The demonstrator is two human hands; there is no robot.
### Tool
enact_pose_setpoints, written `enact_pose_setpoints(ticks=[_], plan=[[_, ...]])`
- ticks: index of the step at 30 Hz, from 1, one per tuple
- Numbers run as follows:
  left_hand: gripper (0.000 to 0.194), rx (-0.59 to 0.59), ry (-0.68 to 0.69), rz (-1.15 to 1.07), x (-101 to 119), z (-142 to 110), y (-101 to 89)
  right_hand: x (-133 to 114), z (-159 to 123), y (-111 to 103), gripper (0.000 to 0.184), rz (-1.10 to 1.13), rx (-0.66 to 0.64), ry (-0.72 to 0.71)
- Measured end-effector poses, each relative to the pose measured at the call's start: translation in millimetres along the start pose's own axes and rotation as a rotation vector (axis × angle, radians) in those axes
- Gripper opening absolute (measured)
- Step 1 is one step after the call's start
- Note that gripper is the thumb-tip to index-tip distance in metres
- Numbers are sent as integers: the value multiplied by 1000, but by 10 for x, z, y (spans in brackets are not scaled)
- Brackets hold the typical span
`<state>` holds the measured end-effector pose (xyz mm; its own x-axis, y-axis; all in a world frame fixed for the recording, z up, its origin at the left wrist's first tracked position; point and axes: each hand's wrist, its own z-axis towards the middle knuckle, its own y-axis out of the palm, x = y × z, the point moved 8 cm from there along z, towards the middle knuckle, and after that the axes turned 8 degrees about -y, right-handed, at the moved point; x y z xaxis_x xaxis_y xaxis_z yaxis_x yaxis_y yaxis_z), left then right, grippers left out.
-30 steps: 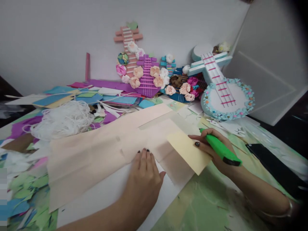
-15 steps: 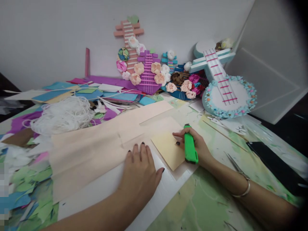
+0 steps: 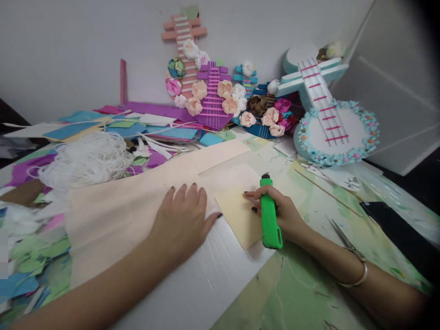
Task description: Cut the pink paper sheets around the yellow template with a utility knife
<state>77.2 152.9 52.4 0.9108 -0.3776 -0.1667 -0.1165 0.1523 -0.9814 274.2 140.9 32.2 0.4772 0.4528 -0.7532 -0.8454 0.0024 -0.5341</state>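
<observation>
Spread flat, my left hand [image 3: 184, 215] presses on a large sheet of peach paper [image 3: 113, 220], its fingers slightly apart. Under the paper lies a white board [image 3: 202, 275], bare along its near side. My right hand [image 3: 282, 208] is wrapped round a green utility knife [image 3: 270, 215], whose tip points away from me; a short bit of blade shows at the end. Beneath that hand a small pale yellow sheet [image 3: 233, 211] rests on the board, partly covered by the knife and fingers. A second peach piece [image 3: 237, 176] lies just beyond it.
Decorated model instruments, among them a light blue one [image 3: 330, 123] and a purple one [image 3: 213, 101], stand against the wall. A heap of white string [image 3: 85, 158] and paper scraps [image 3: 44, 256] lie left. Scissors [image 3: 345, 236], a thin stick [image 3: 326, 190] and a black flat object [image 3: 395, 233] lie right.
My left hand has slid left and a little away from me across the peach paper. My right hand keeps the knife nearly in place, now more upright in view. The view has shifted slightly.
</observation>
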Motion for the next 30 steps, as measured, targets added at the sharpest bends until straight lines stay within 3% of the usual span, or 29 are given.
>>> enact_pose_setpoints(ticks=[3, 6, 10, 16, 21, 24, 30], plan=[[49, -11, 136, -17, -1, 97, 125, 9, 3, -6, 16, 16, 0, 8], [65, -82, 127, -41, 16, 110, 331, 19, 10, -13, 15, 23, -20, 20], [78, -16, 100, -64, 50, 64, 412, 20, 27, -14, 17, 28, -69, 27], [82, 178, 107, -18, 64, 5, 222, 34, 37, 3, 19, 52, -92, 47], [40, 405, 457, -86, 408, -300, -30, 47, 42, -3, 14, 125, -62, 72], [39, 424, 520, -175, 496, -390, -54, 56, 55, -10, 19, 204, -69, 97], [42, 411, 448, -287, 421, -289, -45, 61, 73, -33, 32, 326, -102, 123]])
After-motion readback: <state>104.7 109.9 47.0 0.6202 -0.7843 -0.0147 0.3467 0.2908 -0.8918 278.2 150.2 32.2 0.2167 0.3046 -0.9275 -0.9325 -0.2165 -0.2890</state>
